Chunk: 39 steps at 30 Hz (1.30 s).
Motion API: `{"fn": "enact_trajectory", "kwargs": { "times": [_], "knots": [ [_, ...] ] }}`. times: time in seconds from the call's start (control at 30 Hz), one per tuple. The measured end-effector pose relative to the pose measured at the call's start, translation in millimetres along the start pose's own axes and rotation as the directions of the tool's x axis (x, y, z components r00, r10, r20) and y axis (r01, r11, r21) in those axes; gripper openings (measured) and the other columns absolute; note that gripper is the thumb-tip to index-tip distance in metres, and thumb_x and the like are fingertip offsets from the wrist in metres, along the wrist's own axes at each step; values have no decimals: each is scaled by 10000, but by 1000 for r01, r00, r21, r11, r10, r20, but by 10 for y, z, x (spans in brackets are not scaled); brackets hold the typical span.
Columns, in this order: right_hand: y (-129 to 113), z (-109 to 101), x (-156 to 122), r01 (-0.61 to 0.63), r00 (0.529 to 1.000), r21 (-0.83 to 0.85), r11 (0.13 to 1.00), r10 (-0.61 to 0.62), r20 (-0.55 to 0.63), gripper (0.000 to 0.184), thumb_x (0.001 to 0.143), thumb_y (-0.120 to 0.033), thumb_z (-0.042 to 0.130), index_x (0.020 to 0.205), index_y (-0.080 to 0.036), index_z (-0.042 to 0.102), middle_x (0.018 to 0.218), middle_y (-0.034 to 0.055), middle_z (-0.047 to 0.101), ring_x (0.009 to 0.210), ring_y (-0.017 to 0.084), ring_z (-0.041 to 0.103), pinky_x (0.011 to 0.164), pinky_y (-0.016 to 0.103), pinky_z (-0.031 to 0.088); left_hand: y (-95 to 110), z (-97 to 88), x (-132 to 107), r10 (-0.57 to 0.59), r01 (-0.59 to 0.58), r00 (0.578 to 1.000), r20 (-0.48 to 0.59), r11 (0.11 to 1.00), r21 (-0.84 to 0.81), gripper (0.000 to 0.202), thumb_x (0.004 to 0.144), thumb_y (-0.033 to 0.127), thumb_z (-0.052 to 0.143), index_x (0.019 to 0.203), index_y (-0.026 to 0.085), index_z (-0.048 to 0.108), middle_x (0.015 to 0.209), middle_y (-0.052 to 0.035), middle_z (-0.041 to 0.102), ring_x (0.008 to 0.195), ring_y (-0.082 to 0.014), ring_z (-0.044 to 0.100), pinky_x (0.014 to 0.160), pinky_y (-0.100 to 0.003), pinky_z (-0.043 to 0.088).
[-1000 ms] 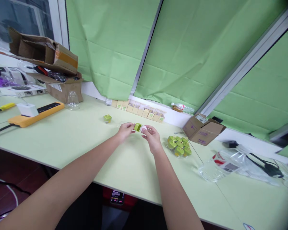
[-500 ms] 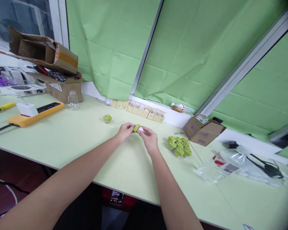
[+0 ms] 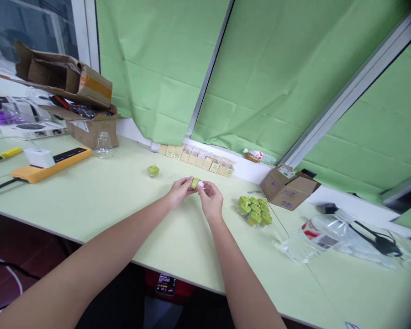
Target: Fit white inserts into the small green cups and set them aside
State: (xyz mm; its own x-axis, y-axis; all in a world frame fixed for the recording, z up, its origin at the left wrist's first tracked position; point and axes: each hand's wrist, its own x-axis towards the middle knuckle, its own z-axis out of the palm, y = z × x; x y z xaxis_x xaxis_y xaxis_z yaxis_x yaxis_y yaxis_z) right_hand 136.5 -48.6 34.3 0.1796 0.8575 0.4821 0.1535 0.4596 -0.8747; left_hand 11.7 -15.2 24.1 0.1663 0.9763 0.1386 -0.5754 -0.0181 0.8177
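Observation:
Above the middle of the table, my left hand (image 3: 179, 192) pinches a small green lid (image 3: 195, 183) between thumb and fingers. My right hand (image 3: 211, 198) has its thumb and fingers closed on a small whitish piece (image 3: 201, 184) at the lid's right side. The two pieces touch, but whether they are joined cannot be made out. Back and left of my hands stands a small clear container with a green lid (image 3: 153, 171). To the right, several similar green-lidded containers (image 3: 255, 211) are grouped closely, some with yellow loops on top.
Along the wall stands a row of small beige boxes (image 3: 198, 158). A cardboard box (image 3: 287, 186), a large clear bottle (image 3: 317, 235) and a headset (image 3: 380, 240) lie to the right. An orange power strip (image 3: 51, 165), a clear jar (image 3: 104, 145) and stacked cartons (image 3: 89, 125) occupy the left.
The green lid and whitish piece have turned slightly in my fingers, and more of the whitish piece shows. Both hands stay in nearly the same place.

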Motion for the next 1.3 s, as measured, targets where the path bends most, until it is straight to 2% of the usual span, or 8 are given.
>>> {"fn": "enact_trajectory", "kwargs": {
  "times": [0.13,0.4,0.63,0.8,0.97,1.1,1.2,1.3],
  "knots": [
    [-40,6,-5,-3,1000,14,1000,3,5,362,731,-430,724,985,-181,654,976,76,712,843,193,668,828,343,550,67,8,-55,11,-12,994,105,1000,7,378,773,458,711,894,100,703,983,-118,706,975,-218,656,995,-398,490],
    [-66,3,-2,-14,1000,2,1000,14,14,369,716,-436,736,973,-178,674,948,77,722,825,199,675,814,348,556,100,25,-94,3,-4,998,60,1000,19,405,740,464,741,892,89,726,959,-124,718,962,-220,662,988,-393,494],
    [-67,-1,-4,-5,999,-43,999,6,38,335,724,-420,734,960,-185,691,932,67,727,811,199,681,805,346,560,102,28,-111,-8,5,997,72,999,32,408,745,474,735,890,92,726,951,-125,722,951,-219,661,985,-403,487],
    [-82,14,-11,-19,1000,-34,999,20,13,327,714,-425,739,934,-193,666,945,67,732,833,198,688,824,339,550,131,45,-114,-5,4,999,49,1000,31,402,728,465,751,882,94,723,939,-117,722,938,-216,659,976,-402,491],
    [-100,-6,4,-109,994,57,992,109,5,450,658,-414,791,987,-218,554,955,74,741,836,216,702,772,346,556,111,15,-98,-3,-2,995,96,999,52,401,749,462,734,921,100,730,1000,-124,714,977,-219,653,988,-395,484],
    [-101,-38,37,-125,992,102,987,123,19,502,650,-420,801,1009,-222,512,972,86,736,846,218,702,770,350,558,96,2,-84,-9,5,992,125,999,33,351,739,419,754,923,121,733,1023,-109,709,1003,-212,645,1001,-391,473],
    [-48,-104,94,-128,991,65,990,126,33,563,613,-432,821,1041,-208,530,1030,101,711,819,207,694,748,347,563,107,-15,-55,-15,11,989,144,999,30,319,715,372,782,917,129,737,1029,-100,709,1003,-207,644,1002,-389,472],
    [41,-206,157,-150,989,-44,988,151,13,585,584,-462,825,1035,-193,569,1060,103,681,771,187,672,695,334,564,123,-41,-21,-29,26,994,105,999,25,311,705,348,793,919,127,740,1079,-109,700,1003,-201,642,991,-374,483]
  ]
}}
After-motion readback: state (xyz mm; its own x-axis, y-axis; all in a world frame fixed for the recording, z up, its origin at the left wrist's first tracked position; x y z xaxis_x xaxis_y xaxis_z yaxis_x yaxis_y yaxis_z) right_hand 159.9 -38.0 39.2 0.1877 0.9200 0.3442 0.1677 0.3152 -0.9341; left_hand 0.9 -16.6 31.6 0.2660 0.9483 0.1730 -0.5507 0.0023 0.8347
